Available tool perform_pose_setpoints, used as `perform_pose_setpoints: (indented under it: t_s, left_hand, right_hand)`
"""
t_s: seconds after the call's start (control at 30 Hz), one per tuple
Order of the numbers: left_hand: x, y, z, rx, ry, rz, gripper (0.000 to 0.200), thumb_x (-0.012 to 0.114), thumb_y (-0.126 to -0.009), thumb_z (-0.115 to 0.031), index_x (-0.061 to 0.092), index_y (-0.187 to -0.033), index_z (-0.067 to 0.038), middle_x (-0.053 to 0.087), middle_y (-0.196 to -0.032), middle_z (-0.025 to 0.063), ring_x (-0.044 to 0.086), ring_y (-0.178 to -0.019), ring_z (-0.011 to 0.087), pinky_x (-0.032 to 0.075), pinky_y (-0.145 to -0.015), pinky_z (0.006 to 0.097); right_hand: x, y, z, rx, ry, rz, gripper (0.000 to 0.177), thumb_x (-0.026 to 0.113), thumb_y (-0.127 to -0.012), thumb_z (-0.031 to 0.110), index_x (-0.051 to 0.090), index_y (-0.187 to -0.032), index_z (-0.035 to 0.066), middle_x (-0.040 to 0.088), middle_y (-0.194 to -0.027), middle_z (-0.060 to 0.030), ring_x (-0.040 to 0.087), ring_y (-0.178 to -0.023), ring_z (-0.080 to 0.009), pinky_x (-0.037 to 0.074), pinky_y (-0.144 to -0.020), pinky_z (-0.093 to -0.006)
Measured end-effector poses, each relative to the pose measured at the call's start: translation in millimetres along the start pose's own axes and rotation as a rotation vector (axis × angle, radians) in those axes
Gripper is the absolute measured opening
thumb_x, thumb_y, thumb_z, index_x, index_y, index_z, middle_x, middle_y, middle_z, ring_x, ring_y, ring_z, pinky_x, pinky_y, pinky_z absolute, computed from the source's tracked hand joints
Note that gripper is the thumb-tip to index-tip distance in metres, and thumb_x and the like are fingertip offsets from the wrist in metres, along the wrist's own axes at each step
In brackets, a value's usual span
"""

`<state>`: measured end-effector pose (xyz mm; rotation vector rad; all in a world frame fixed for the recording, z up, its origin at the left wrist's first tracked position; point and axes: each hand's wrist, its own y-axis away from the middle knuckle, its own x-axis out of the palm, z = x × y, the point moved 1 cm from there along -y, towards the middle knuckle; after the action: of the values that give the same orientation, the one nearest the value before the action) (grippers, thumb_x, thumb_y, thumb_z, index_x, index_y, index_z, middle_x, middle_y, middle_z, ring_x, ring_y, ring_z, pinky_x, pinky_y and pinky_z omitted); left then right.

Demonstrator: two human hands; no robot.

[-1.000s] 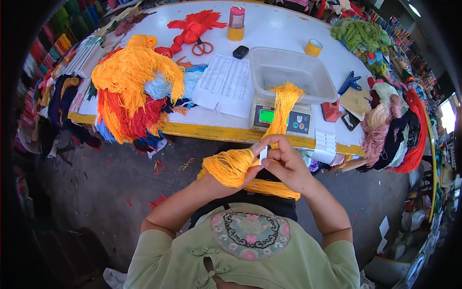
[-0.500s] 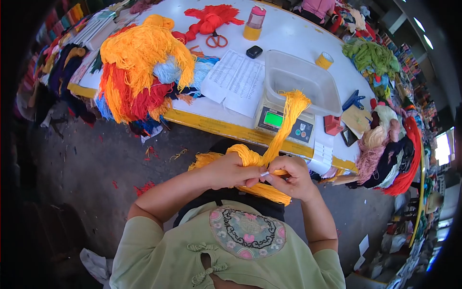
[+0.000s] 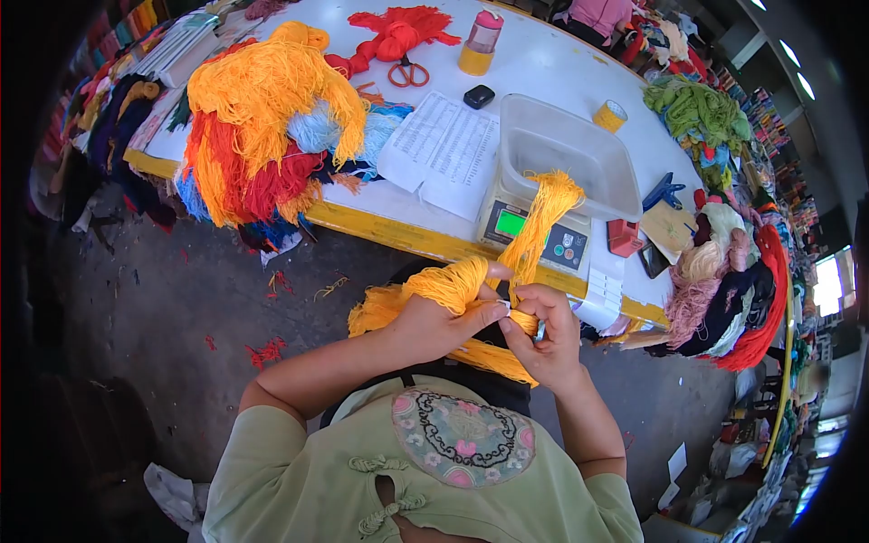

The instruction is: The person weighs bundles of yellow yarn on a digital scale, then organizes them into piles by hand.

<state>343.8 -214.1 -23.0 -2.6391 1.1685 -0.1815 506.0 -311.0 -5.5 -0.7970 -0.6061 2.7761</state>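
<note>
A hank of yellow yarn [image 3: 453, 282] lies across my lap, with one end running up over the scale [image 3: 539, 237] to the rim of its clear plastic tub [image 3: 615, 176]. My left hand [image 3: 434, 324] is closed around the hank, its thumb reaching to the right. Close against it, my right hand [image 3: 550, 342] pinches a strand of the yarn between thumb and fingers. A small white piece [image 3: 504, 309], perhaps a tag, shows between the fingertips of both hands. Its exact kind is too small to tell.
Printed sheets [image 3: 444, 149], a black car-key-like object [image 3: 479, 97], orange-handled scissors [image 3: 408, 74] and a pink-lidded bottle [image 3: 482, 43] sit on the white table. A yarn heap [image 3: 262, 109] hangs over its left edge. Tape [image 3: 610, 116] and blue clippers [image 3: 663, 192] lie right.
Both hands have lifted slightly, and my left hand has turned, raising its fingers behind the hank. The white piece has moved a little up and right. The yarn near the scale has spread.
</note>
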Motion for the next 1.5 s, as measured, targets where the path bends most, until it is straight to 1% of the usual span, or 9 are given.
perform_pose_setpoints:
  t_s: [0.17, 0.37, 0.43, 0.7, 0.83, 0.97, 1.17, 1.37, 1.5]
  left_hand:
    - [-1.2, -0.2, 8.8, 0.002, 0.049, 0.014, 0.021, 0.069, -0.089, -0.003, 0.062, -0.108, -0.001, 0.064, -0.113, 0.0095, 0.056, -0.113, 0.015, 0.046, -0.092, 0.03]
    - [-48.7, 3.1, 1.7, 0.029, -0.337, 0.051, 0.018, 0.068, -0.091, -0.009, 0.065, -0.106, -0.001, 0.069, -0.099, 0.0054, 0.065, -0.09, 0.014, 0.052, -0.08, 0.0289]
    - [-89.1, 6.1, -4.1, -0.156, -0.363, 0.172, 0.018, 0.063, -0.096, -0.017, 0.068, -0.105, -0.002, 0.071, -0.094, 0.0031, 0.065, -0.078, 0.0115, 0.052, -0.07, 0.0254]
    - [-233.6, 64.2, -35.6, -0.692, -0.322, -0.251, 0.022, 0.057, -0.099, -0.023, 0.07, -0.101, -0.005, 0.071, -0.089, 0.0008, 0.063, -0.071, 0.0073, 0.046, -0.057, 0.0204]
    - [-247.0, 76.5, -32.5, -0.843, -0.56, -0.418, 0.02, 0.06, -0.096, -0.022, 0.068, -0.103, -0.004, 0.072, -0.091, 0.0032, 0.064, -0.07, 0.0082, 0.045, -0.054, 0.0208]
    - [-196.2, 61.2, -24.6, -0.433, -0.139, -0.333, 0.044, 0.073, -0.086, -0.032, 0.064, -0.117, -0.001, 0.071, -0.108, 0.0112, 0.069, -0.087, 0.0171, 0.052, -0.071, 0.0259]
    - [-96.3, -8.4, -60.5, -0.016, 0.19, 0.358, 0.123, 0.081, -0.054, -0.067, 0.036, -0.148, -0.001, 0.025, -0.159, 0.0168, 0.027, -0.145, 0.0261, 0.029, -0.113, 0.0432]
    - [-64.3, -27.1, -59.8, 0.0, 0.048, 0.409, 0.121, 0.076, -0.057, -0.074, 0.039, -0.148, -0.004, 0.021, -0.159, 0.0219, 0.028, -0.145, 0.0293, 0.029, -0.113, 0.044]
    - [-72.6, -24.1, -41.8, -0.083, 0.22, 0.323, 0.092, 0.084, -0.074, -0.04, 0.042, -0.143, 0.001, 0.039, -0.151, 0.0137, 0.042, -0.136, 0.0215, 0.035, -0.11, 0.0386]
  right_hand:
    - [-7.1, 6.7, -9.7, -0.001, 0.013, 0.024, 0.044, 0.073, -0.08, -0.003, 0.054, -0.12, 0.004, 0.058, -0.073, -0.0037, 0.052, -0.058, -0.0112, 0.04, -0.052, -0.025]
    - [-55.2, 19.1, -32.7, -0.044, 0.497, 0.198, 0.025, 0.077, -0.079, 0.015, 0.065, -0.1, 0.008, 0.067, -0.084, -0.0096, 0.065, -0.071, -0.0298, 0.051, -0.062, -0.0382]
    - [-84.2, 30.5, -49.8, -0.088, 0.655, 0.213, 0.02, 0.074, -0.081, 0.017, 0.065, -0.096, 0.008, 0.066, -0.083, -0.011, 0.065, -0.076, -0.0323, 0.051, -0.066, -0.0426]
    - [-155.7, 135.6, -110.2, 0.573, 0.81, 0.398, 0.012, 0.068, -0.082, 0.012, 0.06, -0.09, 0.006, 0.063, -0.081, -0.0168, 0.062, -0.079, -0.0387, 0.048, -0.069, -0.047]
    - [-125.6, 171.3, -119.7, 0.541, 0.715, 0.613, 0.019, 0.07, -0.082, 0.014, 0.066, -0.1, 0.009, 0.066, -0.094, -0.0126, 0.063, -0.09, -0.0341, 0.048, -0.077, -0.0448]
    - [-71.5, 105.0, -83.5, 0.207, 0.623, 0.559, 0.027, 0.071, -0.079, 0.007, 0.066, -0.106, 0.01, 0.063, -0.112, -0.0068, 0.06, -0.104, -0.0292, 0.045, -0.092, -0.0422]
    - [16.8, -23.6, 10.0, 0.076, -0.241, 0.085, 0.029, 0.073, -0.083, 0.002, 0.061, -0.109, 0.005, 0.057, -0.108, -0.0055, 0.06, -0.074, -0.0109, 0.047, -0.059, -0.0234]
    - [44.0, -55.8, 26.8, 0.167, -0.454, 0.135, 0.02, 0.074, -0.085, 0.01, 0.063, -0.101, 0.005, 0.051, -0.095, 0.0007, 0.044, -0.066, -0.0051, 0.038, -0.059, -0.0219]
    - [28.6, -55.9, 17.1, 0.159, -0.49, 0.112, 0.014, 0.074, -0.086, 0.01, 0.064, -0.095, 0.006, 0.05, -0.092, 0.0019, 0.041, -0.065, -0.0039, 0.035, -0.06, -0.0215]
